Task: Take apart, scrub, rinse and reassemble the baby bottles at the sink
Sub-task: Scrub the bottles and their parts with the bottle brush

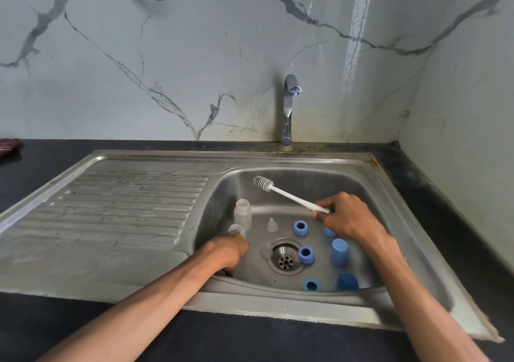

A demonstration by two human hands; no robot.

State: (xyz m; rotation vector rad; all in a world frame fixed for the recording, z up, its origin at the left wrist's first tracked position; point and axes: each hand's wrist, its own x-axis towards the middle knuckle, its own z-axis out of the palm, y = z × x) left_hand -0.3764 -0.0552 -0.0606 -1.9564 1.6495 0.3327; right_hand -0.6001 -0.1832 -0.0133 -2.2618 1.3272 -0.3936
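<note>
Both forearms reach down into the sink basin [389, 189]. The right hand [347, 217] pinches the handle of a white bottle brush [289, 195], bristles raised up and to its left. The left hand [230, 250] curls around a clear bottle [237, 229] low in the basin; another clear bottle [242, 213] stands just beyond it. Between the hands lie a nipple [271, 225] and 2 blue rings [300, 228].

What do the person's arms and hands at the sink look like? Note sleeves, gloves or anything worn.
Both forearms are bare up to the frame's edge: no sleeves show. The left hand and right hand wear no gloves. No rings, watch or bracelets are visible.
</note>
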